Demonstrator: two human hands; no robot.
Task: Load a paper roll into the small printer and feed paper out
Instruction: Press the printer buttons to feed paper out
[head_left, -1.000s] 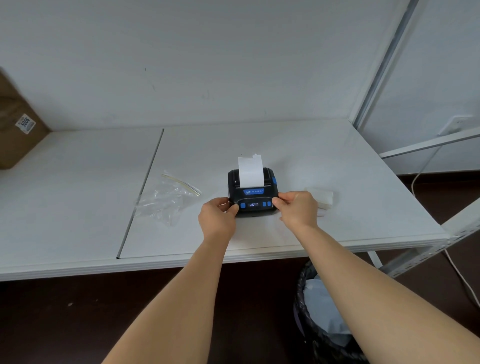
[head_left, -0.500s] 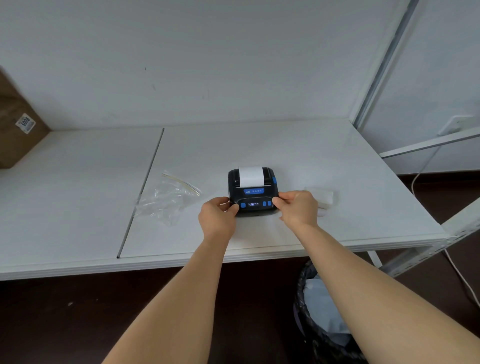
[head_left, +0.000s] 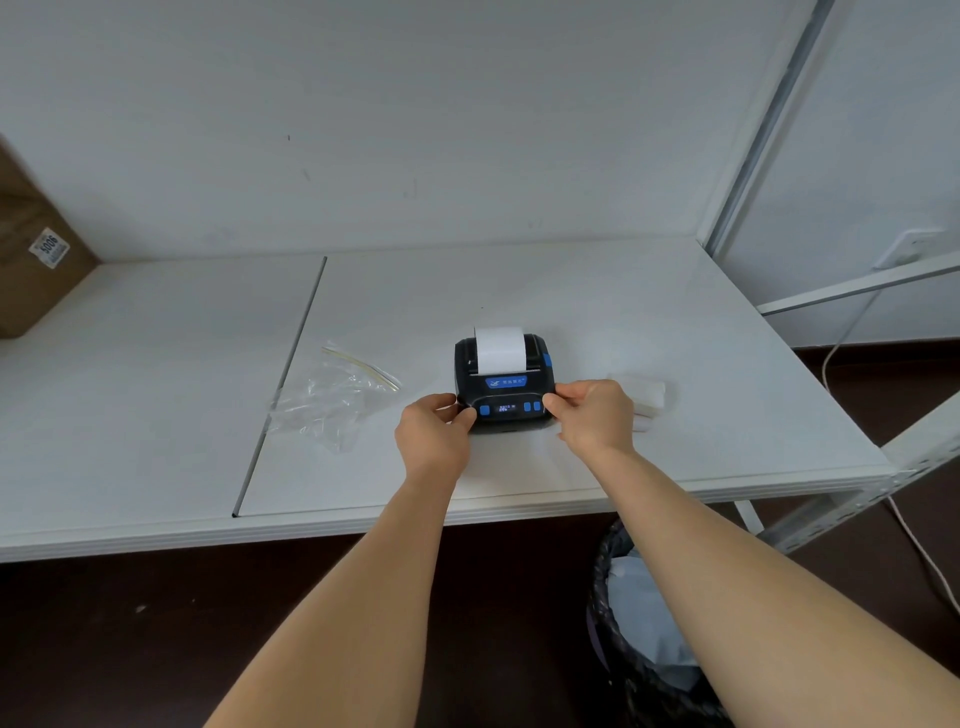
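Small black printer (head_left: 503, 382) sits on the white table (head_left: 623, 312), a little way in from the front edge and right of the table's seam. White paper (head_left: 500, 349) comes up out of the slot on top of the printer — a short strip, lying back over the top cover. Blue buttons and a small lit display show on the printer's front panel; the text is too small to read.

Left hand (head_left: 434, 434) is at the printer's front-left corner, fingers curled, thumb and fingertips pinching that corner. Right hand (head_left: 592, 415) does the same on the front-right corner, thumb on the front edge beside the blue buttons. Both hands grip the printer body, neither touches the paper.

Left of the printer: a clear plastic bag (head_left: 332, 400), crumpled and lying flat on the table; cannot tell if anything is in it. Right of the printer, just behind the right hand: a small white packet (head_left: 644, 395), partly hidden by the hand — contents not visible.

Far left of the printer, at the table's back corner: a brown cardboard box (head_left: 31, 254) with a white label; its contents are out of sight.

Below the table, down and right of the printer: a black bin (head_left: 639, 660) with a dark liner, pale crumpled paper or plastic inside.
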